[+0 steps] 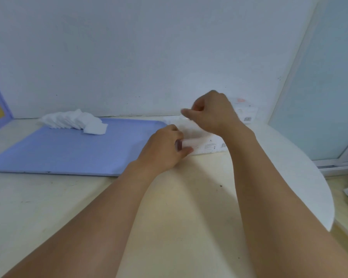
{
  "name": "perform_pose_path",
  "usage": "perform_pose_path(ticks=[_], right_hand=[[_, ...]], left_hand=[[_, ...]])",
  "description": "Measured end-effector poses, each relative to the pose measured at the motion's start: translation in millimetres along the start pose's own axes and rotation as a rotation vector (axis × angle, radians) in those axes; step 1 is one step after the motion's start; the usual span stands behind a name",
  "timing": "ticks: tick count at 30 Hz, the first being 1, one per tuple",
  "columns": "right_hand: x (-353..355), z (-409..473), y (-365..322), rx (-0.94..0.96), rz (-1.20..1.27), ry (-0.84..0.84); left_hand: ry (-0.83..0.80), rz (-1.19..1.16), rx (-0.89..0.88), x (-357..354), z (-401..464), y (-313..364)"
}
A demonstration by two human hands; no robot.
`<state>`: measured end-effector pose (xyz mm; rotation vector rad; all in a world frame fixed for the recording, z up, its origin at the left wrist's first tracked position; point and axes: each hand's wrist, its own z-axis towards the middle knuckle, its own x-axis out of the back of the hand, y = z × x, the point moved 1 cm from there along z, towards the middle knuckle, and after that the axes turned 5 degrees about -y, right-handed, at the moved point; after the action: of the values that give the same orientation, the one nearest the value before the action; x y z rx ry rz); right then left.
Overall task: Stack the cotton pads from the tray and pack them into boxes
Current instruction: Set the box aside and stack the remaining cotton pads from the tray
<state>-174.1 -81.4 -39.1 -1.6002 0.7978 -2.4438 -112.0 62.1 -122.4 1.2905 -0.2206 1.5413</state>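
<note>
Two hands point(189, 135) work at a white box point(207, 146) just right of the blue tray point(68, 149) on the bench point(48, 207).

Largest is the tray, a loose slumped heap of cotton pads point(72, 121) lying at its far left corner. These pads look very light, soft and easily scattered, so they are probably best squared up and pinched by their edges as a small stack. Right of the tray, the box looks like thin card that would dent if squeezed. At its near left end, the left hand point(165, 147) grips the box, fingers and thumb curled round it. Above the box, the right hand point(211, 111) is curled with fingertips pinched together, seemingly on something pale and blurred; whether flap or pads cannot be told.
</note>
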Motion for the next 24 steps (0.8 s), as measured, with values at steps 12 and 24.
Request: perform_pose_path(ticks=[12, 24], right_hand=[[-26, -9, -11, -0.251, -0.321, -0.353], [-122, -29, -64, 0.359, 0.04, -0.334]], left_hand=[[-0.011, -0.009, 0.024, 0, 0, 1], [-0.356, 0.231, 0.299, 125, -64, -84]])
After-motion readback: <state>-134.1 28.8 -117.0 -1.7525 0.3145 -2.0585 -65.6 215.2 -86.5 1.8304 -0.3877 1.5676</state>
